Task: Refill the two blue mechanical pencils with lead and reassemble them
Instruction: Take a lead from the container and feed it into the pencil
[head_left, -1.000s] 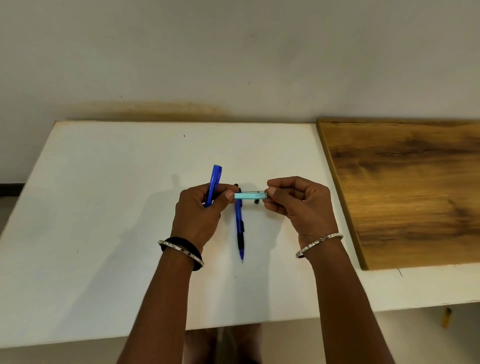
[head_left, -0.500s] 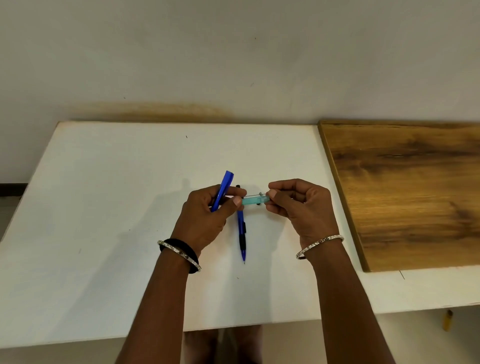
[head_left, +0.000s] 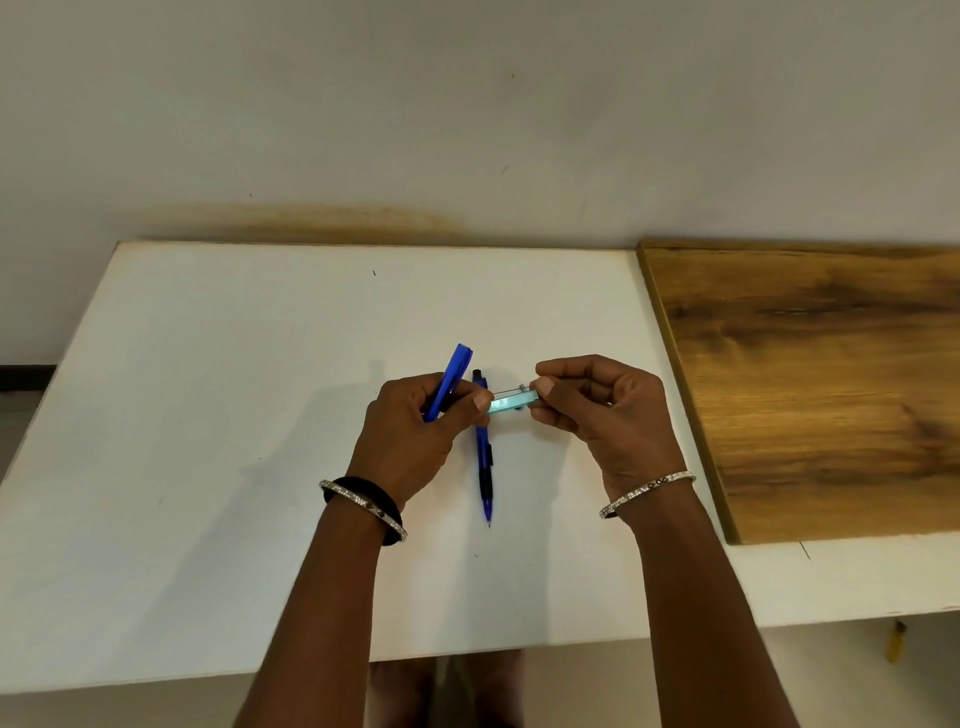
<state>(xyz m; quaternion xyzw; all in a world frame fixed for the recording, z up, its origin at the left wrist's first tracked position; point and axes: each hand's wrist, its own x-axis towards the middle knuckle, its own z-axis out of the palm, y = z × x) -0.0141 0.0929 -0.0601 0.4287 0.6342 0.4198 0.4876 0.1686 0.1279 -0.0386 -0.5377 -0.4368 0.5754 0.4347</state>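
My left hand grips a blue mechanical pencil whose upper end sticks up and away past the fingers. The left thumb and fingertip also pinch one end of a small light-teal lead case. My right hand pinches the other end of that case, held level between both hands above the table. A thin lead shows along the case's top edge. The second blue pencil, with a black grip, lies on the white table under the hands, tip toward me.
A brown wooden board lies on the table's right part, a hand's width from my right hand. A wall stands behind the table. A small yellow object lies on the floor below the table's front right edge.
Both hands have stayed together on the lead case. The pencil in my left hand has tilted a little to the right, and the hands have shifted slightly right.
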